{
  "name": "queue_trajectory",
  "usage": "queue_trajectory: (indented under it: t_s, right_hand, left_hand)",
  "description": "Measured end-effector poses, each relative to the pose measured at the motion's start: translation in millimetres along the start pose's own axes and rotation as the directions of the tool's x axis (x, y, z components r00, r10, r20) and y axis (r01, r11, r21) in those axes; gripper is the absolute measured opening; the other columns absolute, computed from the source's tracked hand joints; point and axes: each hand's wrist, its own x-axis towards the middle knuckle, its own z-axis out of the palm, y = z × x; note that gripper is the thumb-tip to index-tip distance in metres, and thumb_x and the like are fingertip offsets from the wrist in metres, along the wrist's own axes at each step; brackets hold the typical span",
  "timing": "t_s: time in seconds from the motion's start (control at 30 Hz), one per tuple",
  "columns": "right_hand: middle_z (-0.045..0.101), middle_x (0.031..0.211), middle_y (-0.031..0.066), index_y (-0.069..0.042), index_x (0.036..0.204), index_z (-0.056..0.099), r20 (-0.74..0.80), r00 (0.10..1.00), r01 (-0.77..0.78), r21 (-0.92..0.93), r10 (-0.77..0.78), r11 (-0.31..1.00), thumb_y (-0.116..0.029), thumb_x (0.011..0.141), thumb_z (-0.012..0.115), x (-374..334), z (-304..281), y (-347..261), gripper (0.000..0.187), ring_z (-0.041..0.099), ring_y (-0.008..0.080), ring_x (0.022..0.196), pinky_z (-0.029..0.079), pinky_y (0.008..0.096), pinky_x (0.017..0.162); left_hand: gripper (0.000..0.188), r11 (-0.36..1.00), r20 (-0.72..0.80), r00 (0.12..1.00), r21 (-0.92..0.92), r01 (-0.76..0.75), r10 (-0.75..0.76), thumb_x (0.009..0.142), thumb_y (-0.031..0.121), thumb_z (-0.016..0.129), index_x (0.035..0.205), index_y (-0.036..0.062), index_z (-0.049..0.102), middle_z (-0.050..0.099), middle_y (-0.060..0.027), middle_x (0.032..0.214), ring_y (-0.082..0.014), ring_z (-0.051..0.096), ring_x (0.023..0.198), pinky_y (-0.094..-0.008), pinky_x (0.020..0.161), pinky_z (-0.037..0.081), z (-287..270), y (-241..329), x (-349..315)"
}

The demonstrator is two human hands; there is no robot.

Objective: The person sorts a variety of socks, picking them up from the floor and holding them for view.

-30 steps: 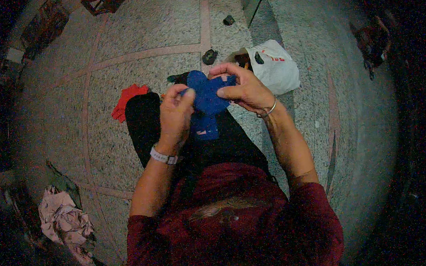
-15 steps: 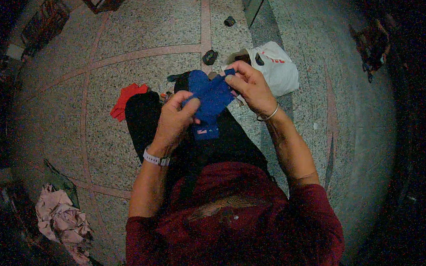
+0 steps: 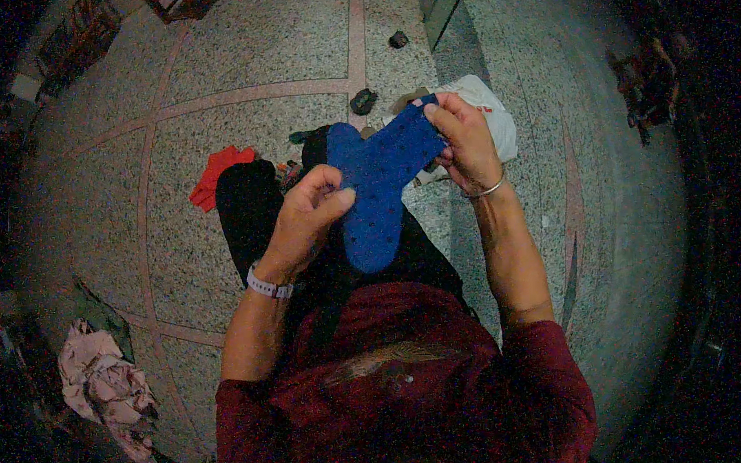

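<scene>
Both hands are gripping a blue cloth (image 3: 377, 190), soft, dotted and Y-shaped, above the lap: left hand (image 3: 309, 213) fingers pinching its middle, right hand (image 3: 465, 142) fingers closing on its upper corner. A white plastic bag (image 3: 497, 121) is lying on the speckled stone floor (image 3: 258, 39).

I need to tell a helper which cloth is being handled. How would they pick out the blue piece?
On the speckled stone floor, find the seated person's raised hands. The blue cloth stretches between left hand and right hand: Y-shaped, dark-dotted, unlike the plain red cloth.
</scene>
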Motion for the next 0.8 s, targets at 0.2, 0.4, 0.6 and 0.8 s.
queue_trajectory:
  t_s: [0.2, 0.4, 0.6, 0.8]
  right_hand:
    - [0.053, 0.067, -0.0054, -0.009, 0.095, 0.058, -0.061, 0.997, 0.044, -0.159, -0.054, 0.986, -0.018, 0.090, 0.060, 7, -1, 17, 0.010, 0.044, 0.0032, 0.050, 0.035, 0.0204, 0.042]
    - [0.061, 0.087, 0.0033, -0.005, 0.101, 0.058, -0.012, 0.987, 0.155, -0.127, -0.157, 0.980, -0.012, 0.091, 0.057, -2, 18, -1, 0.013, 0.057, 0.0082, 0.073, 0.049, 0.0231, 0.065]
    - [0.063, 0.095, 0.0098, -0.002, 0.102, 0.062, 0.662, 0.656, 0.720, -0.403, -0.364, 0.565, -0.008, 0.085, 0.061, -28, 71, -19, 0.018, 0.060, 0.0266, 0.087, 0.049, 0.0364, 0.079]
    - [0.063, 0.095, 0.0114, -0.004, 0.098, 0.063, 0.758, 0.614, 0.706, -0.405, -0.218, 0.581, -0.009, 0.086, 0.061, -30, 102, 10, 0.013, 0.061, 0.0307, 0.086, 0.049, 0.0371, 0.076]
  left_hand:
    - [0.015, 0.997, -0.073, 0.996, -0.049, -0.058, 0.055, 0.086, 0.009, 0.063, 0.096, 0.0078, 0.052, 0.057, 0.0014, 0.088, -0.0063, 0.053, 0.078, -0.0220, 0.068, 0.045, -3, 6, 3]
    - [0.014, 0.783, -0.225, 0.871, 0.572, -0.245, 0.437, 0.087, 0.007, 0.062, 0.099, 0.0055, 0.056, 0.055, 0.0013, 0.084, -0.0063, 0.050, 0.073, -0.0202, 0.065, 0.042, -39, 3, 25]
    - [0.020, 0.883, -0.375, 0.821, 0.363, -0.298, 0.431, 0.087, 0.002, 0.055, 0.106, 0.0059, 0.051, 0.053, -0.0018, 0.094, -0.0109, 0.052, 0.082, -0.0220, 0.073, 0.044, -56, 24, 36]
    - [0.015, 0.940, -0.296, 0.930, -0.190, -0.282, 0.219, 0.093, 0.009, 0.048, 0.108, 0.0080, 0.046, 0.053, -0.0056, 0.106, -0.0151, 0.053, 0.099, -0.0297, 0.086, 0.047, -43, 21, 30]
